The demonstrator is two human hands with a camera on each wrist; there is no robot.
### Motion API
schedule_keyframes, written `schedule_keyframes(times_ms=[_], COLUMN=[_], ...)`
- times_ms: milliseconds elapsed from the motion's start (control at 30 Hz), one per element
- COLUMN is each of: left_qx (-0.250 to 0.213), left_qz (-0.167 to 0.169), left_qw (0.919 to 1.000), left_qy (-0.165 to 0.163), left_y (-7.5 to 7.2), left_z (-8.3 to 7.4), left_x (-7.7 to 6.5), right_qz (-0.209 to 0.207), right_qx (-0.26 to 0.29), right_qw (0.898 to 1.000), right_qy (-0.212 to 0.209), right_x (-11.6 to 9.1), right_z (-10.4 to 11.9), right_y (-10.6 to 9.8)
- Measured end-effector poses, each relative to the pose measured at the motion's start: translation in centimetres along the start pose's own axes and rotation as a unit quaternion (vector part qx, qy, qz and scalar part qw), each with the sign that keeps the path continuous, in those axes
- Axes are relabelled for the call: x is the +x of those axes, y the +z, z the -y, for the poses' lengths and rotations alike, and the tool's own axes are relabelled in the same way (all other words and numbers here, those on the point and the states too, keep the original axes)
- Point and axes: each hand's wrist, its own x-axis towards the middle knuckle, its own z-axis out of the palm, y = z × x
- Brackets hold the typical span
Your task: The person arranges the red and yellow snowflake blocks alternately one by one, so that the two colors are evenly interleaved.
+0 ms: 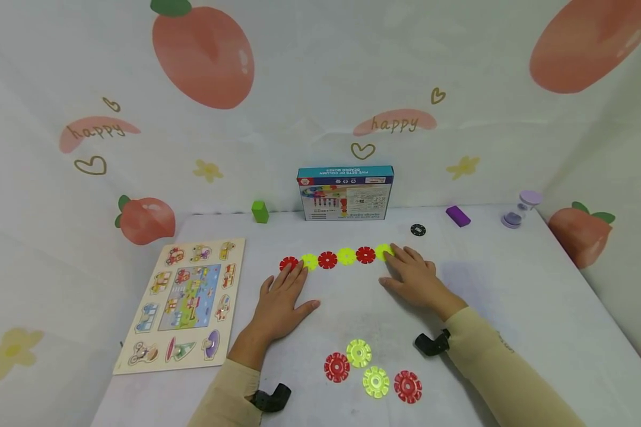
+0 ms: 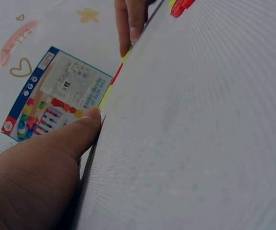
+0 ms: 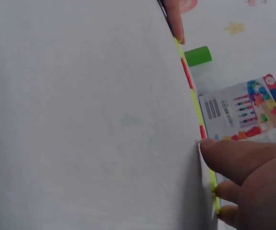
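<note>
Head view: left hand's (image 1: 282,305) and right hand's (image 1: 413,279) unclenched fingers (image 1: 294,280) touch discs (image 1: 287,261); box (image 1: 346,198) seems closed.

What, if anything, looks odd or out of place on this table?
The box behind the row of discs looks odd: lettering along its top edge reads upside down in the head view. Four loose discs lie scattered in the foreground, outside the neat row. Nothing looks spilled or broken.

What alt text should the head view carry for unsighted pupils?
A person's hands, left and right, touch both ends of a row of six alternating red and yellow discs on a white table. Four more discs lie nearer; a puzzle board sits left, a box behind.
</note>
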Motion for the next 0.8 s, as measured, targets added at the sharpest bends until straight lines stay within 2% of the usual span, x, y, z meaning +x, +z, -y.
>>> schedule_keyframes(times_ms=[100, 200, 300, 367, 467, 633, 733, 800], left_qx=[0.001, 0.000, -0.006, -0.008, -0.003, 0.003, 0.005, 0.006], left_qz=[-0.001, -0.001, -0.001, -0.002, -0.005, -0.004, -0.003, -0.003], left_qw=[1.0000, 1.0000, 1.0000, 1.0000, 1.0000, 1.0000, 1.0000, 1.0000], left_qy=[0.001, 0.002, 0.003, 0.004, 0.006, 0.004, 0.003, 0.004], left_y=[0.1, 0.1, 0.1, 0.2, 0.3, 0.3, 0.2, 0.2], left_z=[0.1, 0.1, 0.1, 0.1, 0.2, 0.2, 0.1, 0.2], left_x=[0.0, 0.0, 0.0, 0.0, 0.1, 0.1, 0.0, 0.0], right_qz=[-0.008, -0.032, -0.051, -0.052, -0.024, 0.071, 0.112, 0.118], right_qx=[0.013, 0.049, 0.142, 0.220, 0.322, 0.409, 0.416, 0.386], right_qw=[1.000, 0.998, 0.988, 0.974, 0.944, 0.906, 0.896, 0.904], right_qy=[0.003, -0.002, -0.016, -0.034, -0.059, -0.086, -0.111, -0.142], right_x=[-0.1, -0.7, -1.9, -3.2, -5.6, -10.1, -12.5, -13.8], right_z=[0.1, 0.3, 0.7, 0.9, 1.1, 0.5, 0.1, 0.0], right_y=[0.2, 0.1, -0.2, -0.5, -0.8, 0.1, 1.0, 1.5])
